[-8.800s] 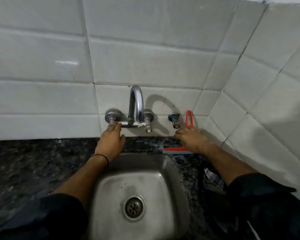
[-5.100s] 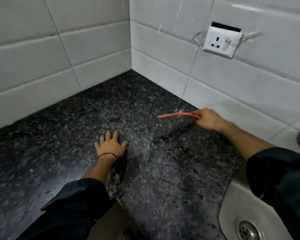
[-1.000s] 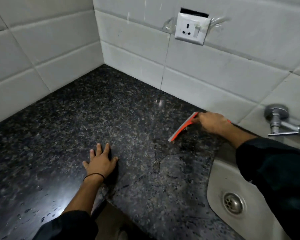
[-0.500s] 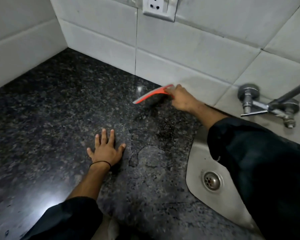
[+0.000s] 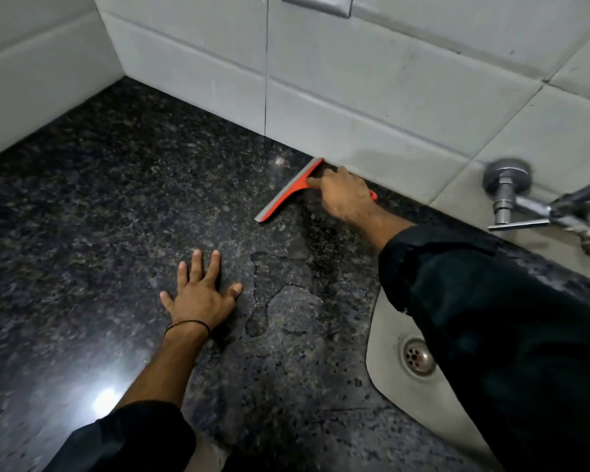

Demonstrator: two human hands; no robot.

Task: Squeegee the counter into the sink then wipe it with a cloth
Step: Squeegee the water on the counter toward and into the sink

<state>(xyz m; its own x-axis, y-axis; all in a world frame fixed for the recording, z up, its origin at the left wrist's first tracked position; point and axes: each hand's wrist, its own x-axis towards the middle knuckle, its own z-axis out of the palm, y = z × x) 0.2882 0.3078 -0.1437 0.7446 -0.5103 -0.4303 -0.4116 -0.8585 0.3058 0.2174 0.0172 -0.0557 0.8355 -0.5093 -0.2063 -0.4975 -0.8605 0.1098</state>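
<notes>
A dark counter [image 5: 109,206] meets the white tiled wall [image 5: 372,97] at the far side, with the sink [image 5: 385,362] at the right. The left hand [image 5: 200,296] lies flat, fingers spread, near a water film [image 5: 286,294]. The right hand [image 5: 343,194] is clamped on the squeegee [image 5: 288,190], whose blade rests on the counter, left of the fingers [image 5: 315,182], its far end touching the wall.

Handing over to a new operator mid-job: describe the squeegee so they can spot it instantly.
Start at the steel sink on the right, then follow the tiled back wall leftward along the dark granite counter. The squeegee sits there at the wall's foot, gripped by the right hand. It is the only bright orange-red thing, with a grey blade edge.
</notes>
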